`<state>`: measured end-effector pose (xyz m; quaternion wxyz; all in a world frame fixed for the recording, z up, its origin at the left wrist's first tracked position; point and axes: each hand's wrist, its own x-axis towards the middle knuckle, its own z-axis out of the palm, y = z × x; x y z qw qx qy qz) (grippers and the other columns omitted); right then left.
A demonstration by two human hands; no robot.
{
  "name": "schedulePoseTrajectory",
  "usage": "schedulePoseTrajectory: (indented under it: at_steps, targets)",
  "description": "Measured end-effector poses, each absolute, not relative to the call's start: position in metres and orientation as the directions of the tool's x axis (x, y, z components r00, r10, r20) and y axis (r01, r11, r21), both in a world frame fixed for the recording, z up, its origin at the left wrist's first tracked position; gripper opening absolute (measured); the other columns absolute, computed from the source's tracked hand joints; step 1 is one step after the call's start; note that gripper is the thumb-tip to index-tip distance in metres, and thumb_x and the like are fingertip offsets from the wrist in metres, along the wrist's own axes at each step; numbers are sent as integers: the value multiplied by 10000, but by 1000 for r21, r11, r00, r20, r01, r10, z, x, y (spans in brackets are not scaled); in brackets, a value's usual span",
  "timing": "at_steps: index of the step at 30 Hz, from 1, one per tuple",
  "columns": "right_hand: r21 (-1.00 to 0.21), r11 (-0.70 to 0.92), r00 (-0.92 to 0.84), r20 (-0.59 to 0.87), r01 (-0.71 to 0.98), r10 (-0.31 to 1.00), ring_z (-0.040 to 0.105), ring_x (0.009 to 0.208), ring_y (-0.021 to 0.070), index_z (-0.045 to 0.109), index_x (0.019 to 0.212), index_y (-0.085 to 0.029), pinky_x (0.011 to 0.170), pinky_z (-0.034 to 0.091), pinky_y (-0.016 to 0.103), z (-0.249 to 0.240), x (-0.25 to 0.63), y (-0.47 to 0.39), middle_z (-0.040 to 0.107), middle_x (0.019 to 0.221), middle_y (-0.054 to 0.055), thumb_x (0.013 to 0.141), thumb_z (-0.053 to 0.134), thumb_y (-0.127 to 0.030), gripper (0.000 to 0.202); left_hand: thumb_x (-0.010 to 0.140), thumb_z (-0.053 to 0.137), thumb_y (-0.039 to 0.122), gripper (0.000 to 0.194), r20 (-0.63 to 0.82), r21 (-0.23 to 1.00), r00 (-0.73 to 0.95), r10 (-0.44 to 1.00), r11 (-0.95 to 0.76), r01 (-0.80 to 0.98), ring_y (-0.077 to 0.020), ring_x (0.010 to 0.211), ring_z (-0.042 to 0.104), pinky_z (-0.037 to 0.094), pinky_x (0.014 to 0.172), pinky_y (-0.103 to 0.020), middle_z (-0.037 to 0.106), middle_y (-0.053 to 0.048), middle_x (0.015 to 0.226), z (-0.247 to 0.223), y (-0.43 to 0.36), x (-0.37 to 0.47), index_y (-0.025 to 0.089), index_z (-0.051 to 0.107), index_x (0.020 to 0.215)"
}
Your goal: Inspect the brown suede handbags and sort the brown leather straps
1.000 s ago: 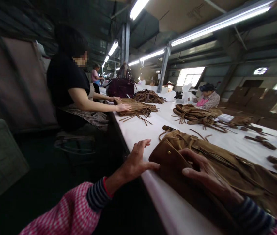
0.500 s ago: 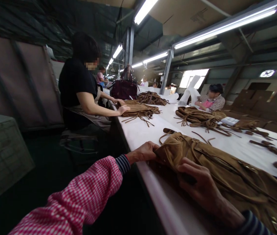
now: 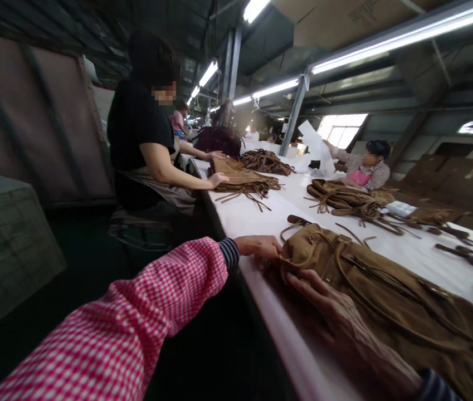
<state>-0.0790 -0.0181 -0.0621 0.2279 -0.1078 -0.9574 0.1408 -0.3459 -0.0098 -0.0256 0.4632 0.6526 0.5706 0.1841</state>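
A brown bag (image 3: 370, 289) with thin straps, zips and metal fittings lies flat along the near edge of the white table (image 3: 257, 220). At its far left corner my left hand (image 3: 260, 246) has its fingers closed on the edge of the fabric; the fingertips are partly hidden. My right hand (image 3: 330, 303) rests on the near side of the bag, fingers stretched out and lying along the fabric. One long strap (image 3: 347, 284) loops over the top of the bag, just beyond my right hand.
On the left a co-worker (image 3: 144, 122) sits with both hands on a stack of brown pieces (image 3: 244, 177). Another brown pile (image 3: 349, 197) lies mid-table. Across it, a person (image 3: 370, 170) lifts a white sheet (image 3: 316, 146). Dark strap pieces (image 3: 466, 256) lie at right.
My right hand has gone from curled fingers to stretched ones on the bag. The left stays at the corner. Across the table, the person's arm and white sheet have risen.
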Motion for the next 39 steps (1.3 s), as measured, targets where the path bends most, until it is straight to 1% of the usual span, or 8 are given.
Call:
schedulePoseTrajectory:
  at_steps: [5,8,11,15,19,24,29,39]
  targets:
    - [-305,939,-890,366,161,271,649,1224,263,418,1569,-329,1012,571,375,-56,-80,-21,522,1497,106,937,501,-187,653,679,724,171,232,-31,762,290,956,-166,627,-155,747,635,443,633,-235,690,8,883,15,-30,-339,186,674,905]
    - [-280,943,-888,367,179,277,622,1273,290,441,1557,-326,1043,558,406,-56,-78,-19,488,1539,97,943,523,-253,624,790,761,440,309,135,572,266,955,-294,766,-187,826,635,444,702,-269,685,-3,938,23,-50,-319,207,665,969]
    - [-310,937,-886,374,160,275,606,1291,279,467,1540,-314,1052,552,390,-56,-77,-20,496,1525,95,991,493,-316,550,875,707,425,242,307,353,178,935,-285,891,-205,888,616,429,757,-288,660,-12,896,-2,-67,-303,208,615,820]
    - [-335,920,-849,409,202,335,620,1242,244,597,1411,-304,1043,555,373,-58,-76,-24,584,1415,85,1035,481,-325,394,972,583,308,247,508,502,-115,854,-186,844,-172,828,579,435,763,-282,612,-4,845,-59,-88,-299,208,518,755]
    - [-220,926,-788,488,306,376,599,1217,274,628,1366,-314,1030,549,468,-61,-79,-26,620,1381,85,1034,489,-322,359,999,495,283,252,501,658,-312,807,-121,744,-162,787,567,439,751,-283,576,5,825,-88,-101,-300,221,461,758]
    - [-143,924,-843,380,354,382,572,1209,260,580,1421,-329,1000,521,465,-57,-85,-26,616,1401,64,1040,442,-255,412,899,587,230,163,368,618,-255,894,-30,786,-163,735,580,404,686,-283,588,24,796,-63,-94,-303,229,464,792]
    - [-141,908,-834,360,395,418,547,1123,238,576,1380,-273,978,468,431,-58,-95,-29,606,1371,80,1046,417,-245,371,929,622,421,244,234,536,-211,949,55,842,-231,885,692,433,739,-301,699,-20,961,-47,-76,-299,243,510,1053]
    - [51,809,-767,356,586,534,419,1343,317,378,1565,-237,1075,352,494,-69,-15,-50,463,1560,126,1019,489,-555,641,987,467,480,222,145,519,-178,973,78,851,-270,908,713,432,726,-303,726,-37,949,-57,-56,-314,270,443,1055]
